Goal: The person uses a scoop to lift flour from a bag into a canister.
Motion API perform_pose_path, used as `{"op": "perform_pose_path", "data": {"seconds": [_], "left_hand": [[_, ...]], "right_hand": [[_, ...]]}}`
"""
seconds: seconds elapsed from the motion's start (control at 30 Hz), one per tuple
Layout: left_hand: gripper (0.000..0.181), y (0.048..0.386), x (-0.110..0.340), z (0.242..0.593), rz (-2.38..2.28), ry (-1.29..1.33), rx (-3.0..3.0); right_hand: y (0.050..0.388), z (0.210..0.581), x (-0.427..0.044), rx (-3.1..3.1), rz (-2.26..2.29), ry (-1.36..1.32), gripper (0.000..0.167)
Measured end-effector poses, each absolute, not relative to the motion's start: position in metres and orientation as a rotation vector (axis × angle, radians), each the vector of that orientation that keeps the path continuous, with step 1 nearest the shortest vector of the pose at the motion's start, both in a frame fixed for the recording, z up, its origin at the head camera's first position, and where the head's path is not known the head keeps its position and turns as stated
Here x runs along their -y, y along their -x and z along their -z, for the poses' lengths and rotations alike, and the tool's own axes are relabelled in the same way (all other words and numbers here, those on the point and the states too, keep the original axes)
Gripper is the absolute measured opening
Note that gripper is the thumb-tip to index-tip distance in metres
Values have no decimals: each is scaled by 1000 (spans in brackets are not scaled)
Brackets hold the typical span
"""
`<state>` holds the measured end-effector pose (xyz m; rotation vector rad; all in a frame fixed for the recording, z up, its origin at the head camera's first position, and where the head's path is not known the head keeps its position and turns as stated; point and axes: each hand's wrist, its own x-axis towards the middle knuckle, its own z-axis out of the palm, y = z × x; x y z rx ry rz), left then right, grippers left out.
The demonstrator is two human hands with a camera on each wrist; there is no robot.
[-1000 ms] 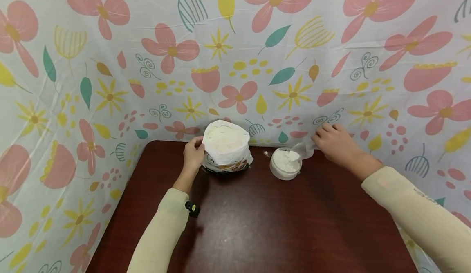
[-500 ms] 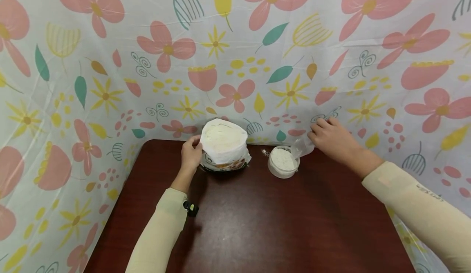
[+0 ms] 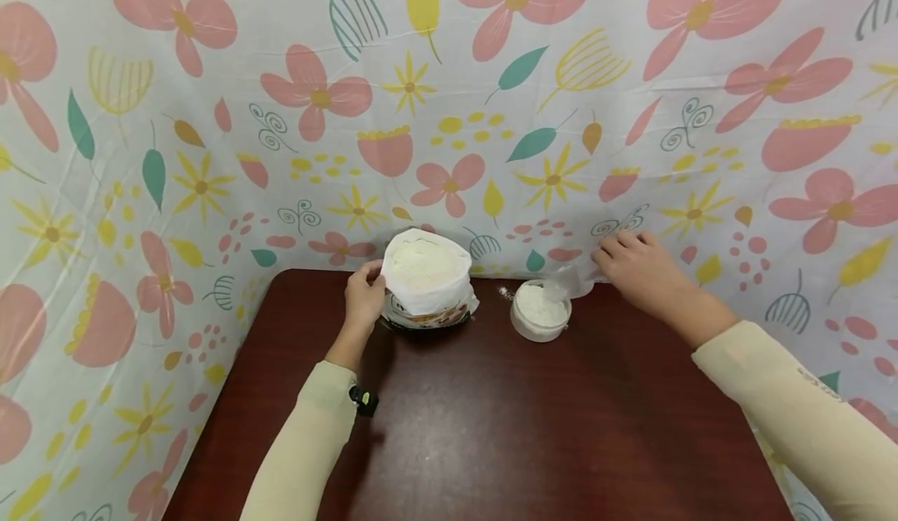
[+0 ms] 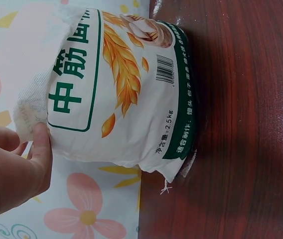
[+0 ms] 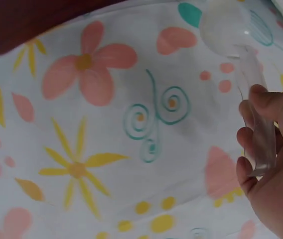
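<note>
My left hand (image 3: 364, 300) pinches the open rim of a white flour bag (image 4: 126, 99) between thumb and fingers, in the head and left wrist views. Pale flour (image 3: 424, 262) fills the bag's mouth, which leans toward me. My right hand (image 3: 644, 273) grips the handle of a clear plastic scoop (image 5: 253, 74), fingers curled round it in the right wrist view. The scoop's head is tilted over the right rim of a round clear container (image 3: 539, 331). White flour lies inside that container.
Both vessels stand near the back edge of a dark red-brown table (image 3: 477, 427). Some spilled flour (image 3: 504, 293) lies between them. A flower-printed cloth (image 3: 456, 115) hangs right behind the table.
The scoop's head has tipped at the container's rim, and the white heap seen in it a second ago no longer shows. The left hand keeps its hold on the bag.
</note>
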<state>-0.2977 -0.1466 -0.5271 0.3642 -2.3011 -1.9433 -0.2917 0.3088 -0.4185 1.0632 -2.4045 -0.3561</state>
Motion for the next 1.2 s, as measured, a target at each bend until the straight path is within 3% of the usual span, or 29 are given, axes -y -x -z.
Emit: {"op": "perform_pose_path", "data": {"seconds": [0.1,0.2,0.47,0.7,1.0,1.2], "left_hand": [[34,298,146,527,1939,-359,2305],[34,298,145,528,1936,-355,2307],[33,297,146,528,1947,-353,2318],[34,295,147,526,1967,-348,2314],[34,296,148,524,1942,-364,2325],[35,295,147,526,1961,-346,2316]], "right_hand": [[287,427,-322,2438,302,-1028,34],[281,437,-334,2449,237,-1002,35],[261,483,-364,2686,1,-716,20],[244,530,-380,2632,-160,-534,23],[224,602,-374,2681,-348,-171,27],[216,630,-357,2816,-597,122,35]]}}
